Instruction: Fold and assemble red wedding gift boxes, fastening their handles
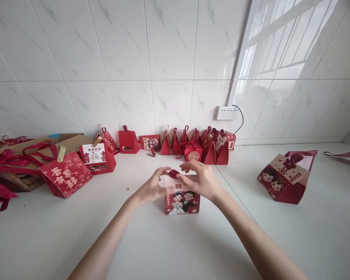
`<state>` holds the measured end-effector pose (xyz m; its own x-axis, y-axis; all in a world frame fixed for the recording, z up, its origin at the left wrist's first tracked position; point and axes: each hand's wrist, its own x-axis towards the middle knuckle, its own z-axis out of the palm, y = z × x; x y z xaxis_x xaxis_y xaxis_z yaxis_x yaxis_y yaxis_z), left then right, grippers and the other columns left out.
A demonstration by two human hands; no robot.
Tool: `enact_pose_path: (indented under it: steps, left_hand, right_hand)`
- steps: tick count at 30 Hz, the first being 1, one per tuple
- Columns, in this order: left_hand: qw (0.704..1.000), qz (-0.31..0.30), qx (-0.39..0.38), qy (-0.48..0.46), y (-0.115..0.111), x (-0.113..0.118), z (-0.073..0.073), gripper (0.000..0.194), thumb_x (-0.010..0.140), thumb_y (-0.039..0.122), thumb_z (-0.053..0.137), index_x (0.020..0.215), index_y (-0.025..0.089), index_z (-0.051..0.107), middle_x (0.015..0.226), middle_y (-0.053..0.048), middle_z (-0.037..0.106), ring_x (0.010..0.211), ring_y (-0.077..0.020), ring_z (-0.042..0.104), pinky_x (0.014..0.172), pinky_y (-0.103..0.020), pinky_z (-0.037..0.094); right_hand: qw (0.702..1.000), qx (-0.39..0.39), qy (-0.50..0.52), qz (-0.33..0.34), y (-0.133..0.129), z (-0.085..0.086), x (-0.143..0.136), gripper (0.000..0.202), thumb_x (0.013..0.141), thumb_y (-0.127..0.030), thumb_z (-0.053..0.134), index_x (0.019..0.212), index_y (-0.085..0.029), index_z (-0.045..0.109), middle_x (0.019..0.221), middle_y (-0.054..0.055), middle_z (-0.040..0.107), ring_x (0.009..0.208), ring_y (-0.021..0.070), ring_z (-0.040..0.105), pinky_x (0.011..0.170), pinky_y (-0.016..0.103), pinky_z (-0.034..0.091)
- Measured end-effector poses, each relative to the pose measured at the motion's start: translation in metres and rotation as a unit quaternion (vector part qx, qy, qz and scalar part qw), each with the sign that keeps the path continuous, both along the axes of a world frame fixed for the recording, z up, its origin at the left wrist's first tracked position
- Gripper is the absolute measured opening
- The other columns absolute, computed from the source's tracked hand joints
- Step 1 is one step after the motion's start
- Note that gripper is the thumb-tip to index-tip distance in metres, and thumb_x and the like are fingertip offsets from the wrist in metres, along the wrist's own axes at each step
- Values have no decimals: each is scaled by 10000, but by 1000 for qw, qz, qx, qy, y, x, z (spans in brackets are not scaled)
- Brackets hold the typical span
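A red gift box [182, 203] with a cartoon bride and groom stands upright on the white tabletop between my hands. From its top rises a dark red ribbon loop [174, 174]. My left hand [155, 186] is at the box's upper left, slightly blurred, fingers curved and apart, the index fingertip beside the loop. On the other side, my right hand [201, 178] arches over the box's upper right corner. Its thumb tip is at the loop, and the index finger is raised away from the thumb. Both hands cover part of the box's upper edge.
Several red gift boxes [165, 144] line the tiled wall. Left are a patterned red box [68, 175], a white-and-red box [103, 165], and a carton [72, 139] near heaped red ribbons [16, 165]. A larger box [282, 179] stands right. A power strip [228, 113] is on the wall.
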<state>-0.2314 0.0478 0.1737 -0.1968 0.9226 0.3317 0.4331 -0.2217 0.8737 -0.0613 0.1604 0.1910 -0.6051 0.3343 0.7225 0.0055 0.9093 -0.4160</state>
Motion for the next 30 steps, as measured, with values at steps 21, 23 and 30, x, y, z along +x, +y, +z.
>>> enact_pose_path:
  steps: [21, 23, 30]
  left_hand:
    - [893, 92, 399, 187, -3, 41, -16, 385, 839, 41, 505, 1191, 172, 592, 1031, -93, 585, 862, -158, 616, 592, -244, 568]
    - [890, 92, 401, 196, -2, 39, -18, 420, 826, 47, 496, 1217, 177, 575, 1031, -101, 569, 897, -182, 603, 553, -246, 561]
    - [880, 89, 401, 240, 0, 37, -14, 471, 785, 58, 520, 1241, 171, 552, 940, -96, 601, 840, -199, 528, 633, -338, 551]
  right_hand:
    - [977, -35, 176, 117, -25, -42, -1, 119, 835, -132, 556, 912, -213, 515, 718, -2, 602, 570, 114, 550, 508, 239, 456]
    - [976, -26, 185, 111, -25, -44, -2, 143, 830, -122, 564, 922, -216, 507, 723, -4, 593, 580, 116, 547, 507, 238, 451]
    - [971, -17, 208, 117, -26, -47, -5, 141, 858, -94, 544, 919, -218, 516, 683, -13, 593, 575, 120, 554, 501, 238, 454]
